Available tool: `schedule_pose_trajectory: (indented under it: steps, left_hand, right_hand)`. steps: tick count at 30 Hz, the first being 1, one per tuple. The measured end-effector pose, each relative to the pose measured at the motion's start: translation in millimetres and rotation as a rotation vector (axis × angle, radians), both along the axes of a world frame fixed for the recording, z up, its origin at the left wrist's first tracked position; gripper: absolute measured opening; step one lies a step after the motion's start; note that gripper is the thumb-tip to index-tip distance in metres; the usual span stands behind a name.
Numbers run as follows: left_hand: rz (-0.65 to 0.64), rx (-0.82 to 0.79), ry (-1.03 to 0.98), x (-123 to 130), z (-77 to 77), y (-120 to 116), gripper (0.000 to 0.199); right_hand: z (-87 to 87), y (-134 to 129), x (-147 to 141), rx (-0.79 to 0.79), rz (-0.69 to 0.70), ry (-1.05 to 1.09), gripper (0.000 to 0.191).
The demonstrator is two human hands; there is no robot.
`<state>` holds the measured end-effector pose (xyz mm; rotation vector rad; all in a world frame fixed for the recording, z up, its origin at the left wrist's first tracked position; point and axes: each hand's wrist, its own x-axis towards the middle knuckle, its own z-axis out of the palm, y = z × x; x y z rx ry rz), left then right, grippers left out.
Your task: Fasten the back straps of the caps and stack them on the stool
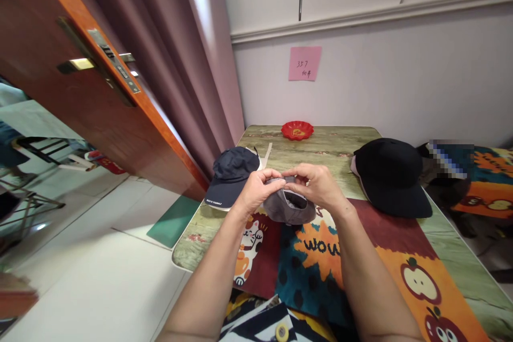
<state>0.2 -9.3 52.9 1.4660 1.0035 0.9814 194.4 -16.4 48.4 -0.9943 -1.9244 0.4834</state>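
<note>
A grey cap [289,208] is held just over the table in front of me, its rear opening turned toward me. My left hand [262,188] pinches the cap's back strap from the left. From the right, my right hand [315,186] grips the same strap, fingertips close to those of the left. The fingers cover most of the strap, so its fastening is hidden. Just left of my left hand lies a dark navy cap [234,171] with small white lettering on its brim. A black cap [388,176] sits further off to the right.
A red scalloped dish [297,130] stands at the back of the wood-patterned table [336,141]. A colourful printed mat [316,278] covers the near part. On the wall hangs a pink note [304,63]. An open wooden door [120,91] and a curtain [176,64] are at left.
</note>
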Motion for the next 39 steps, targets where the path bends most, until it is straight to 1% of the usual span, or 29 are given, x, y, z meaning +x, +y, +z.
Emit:
schedule_pose_trajectory:
  steps: [3, 6, 8, 9, 14, 19, 23, 29, 32, 35, 37, 39]
  left_hand:
    - [0.044, 0.022, -0.012, 1.9, 0.0, -0.5, 0.029]
    - [0.180, 0.111, -0.023, 2.6, 0.5, -2.1, 0.034]
    - [0.260, 0.162, -0.022, 3.5, 1.7, -4.1, 0.029]
    - [0.272, 0.161, -0.019, 4.3, 2.5, -5.3, 0.026]
    - [0.191, 0.039, -0.003, 12.7, 5.8, -10.3, 0.023]
    - [0.182, -0.033, -0.012, 17.4, 9.6, -13.0, 0.022]
    - [0.190, -0.010, 0.027, 17.3, 6.8, -12.9, 0.018]
    - [0.261, 0.026, 0.084, 10.7, -0.5, -8.7, 0.008]
    - [0.277, 0.023, 0.073, 6.0, -0.9, -7.4, 0.007]
    - [0.283, 0.047, 0.097, 2.4, -0.4, -7.1, 0.009]
    - [0.269, 0.058, 0.130, 1.3, 0.5, -7.4, 0.011]
    - [0.244, 0.031, 0.145, 1.9, 2.4, -8.0, 0.014]
  right_hand:
    - [-1.9, 1.7, 1.1, 0.019, -0.013, 0.019, 0.014]
    - [-3.9, 3.6, 1.5, 0.023, -0.040, 0.034, 0.015]
    - [-4.6, 4.0, 0.8, 0.024, -0.060, 0.040, 0.017]
    - [-4.7, 4.1, 0.3, 0.027, -0.067, 0.041, 0.017]
    - [-5.1, 3.5, -0.6, 0.059, -0.053, 0.015, 0.017]
    - [-3.9, 2.7, -0.6, 0.098, -0.031, -0.011, 0.014]
    - [-1.2, 1.7, -1.3, 0.096, -0.028, -0.025, 0.013]
    - [1.7, 0.2, 7.2, 0.028, -0.087, -0.010, 0.013]
    - [2.0, -0.2, 10.3, -0.009, -0.082, 0.000, 0.014]
    - [2.3, -0.9, 9.7, -0.011, -0.082, -0.024, 0.014]
    - [3.0, -2.1, 8.0, -0.038, -0.083, -0.039, 0.015]
    - [4.0, -3.6, 5.7, -0.085, -0.064, -0.038, 0.016]
